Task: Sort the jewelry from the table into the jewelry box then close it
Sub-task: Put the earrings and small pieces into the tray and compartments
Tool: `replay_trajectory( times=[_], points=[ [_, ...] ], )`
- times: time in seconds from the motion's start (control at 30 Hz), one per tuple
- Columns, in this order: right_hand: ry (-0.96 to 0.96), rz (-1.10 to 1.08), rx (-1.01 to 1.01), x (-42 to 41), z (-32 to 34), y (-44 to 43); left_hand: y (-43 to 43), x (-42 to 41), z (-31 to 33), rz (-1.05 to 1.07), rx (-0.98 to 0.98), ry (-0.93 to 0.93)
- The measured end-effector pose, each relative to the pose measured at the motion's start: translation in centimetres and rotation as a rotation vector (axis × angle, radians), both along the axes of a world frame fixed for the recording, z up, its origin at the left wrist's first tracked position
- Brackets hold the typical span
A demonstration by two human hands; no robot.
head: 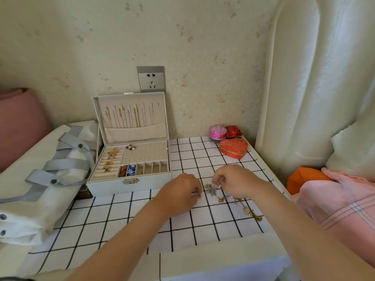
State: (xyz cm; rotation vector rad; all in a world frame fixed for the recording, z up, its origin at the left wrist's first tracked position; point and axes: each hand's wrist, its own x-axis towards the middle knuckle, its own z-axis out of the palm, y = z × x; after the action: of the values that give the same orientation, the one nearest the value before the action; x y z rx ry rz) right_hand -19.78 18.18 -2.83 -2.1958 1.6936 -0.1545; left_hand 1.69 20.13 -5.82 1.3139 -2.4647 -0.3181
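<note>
Now, mid-frame, the right hand pinches a small shiny piece beside the silver brooch; the left hand curls, maybe holding something too. Lift slowly so nothing tangles.

We find the open white rectangular jewelry box at the back left of the white checked tablecloth, a white cloth bag just left of it. In the back right corner sits a red heart-shaped fabric box, a pink round box and small red box behind it. Right of the jewelry box, a silver sparkly brooch lies between our left hand and right hand, gold chain pieces further right.
</note>
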Motion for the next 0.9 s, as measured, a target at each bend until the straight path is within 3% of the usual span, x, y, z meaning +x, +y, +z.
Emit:
replay_trajectory(
  times=[0.5, 0.9],
  points=[
    [-0.067, 0.011, -0.079, 0.5, 0.5, 0.2, -0.3, 0.5, 0.7, 0.024, 0.128, -0.002],
    [-0.075, 0.068, 0.014, 1.1, 1.8, 1.6, 0.3, 0.1, 0.9, -0.004, 0.147, 0.023]
  ],
)
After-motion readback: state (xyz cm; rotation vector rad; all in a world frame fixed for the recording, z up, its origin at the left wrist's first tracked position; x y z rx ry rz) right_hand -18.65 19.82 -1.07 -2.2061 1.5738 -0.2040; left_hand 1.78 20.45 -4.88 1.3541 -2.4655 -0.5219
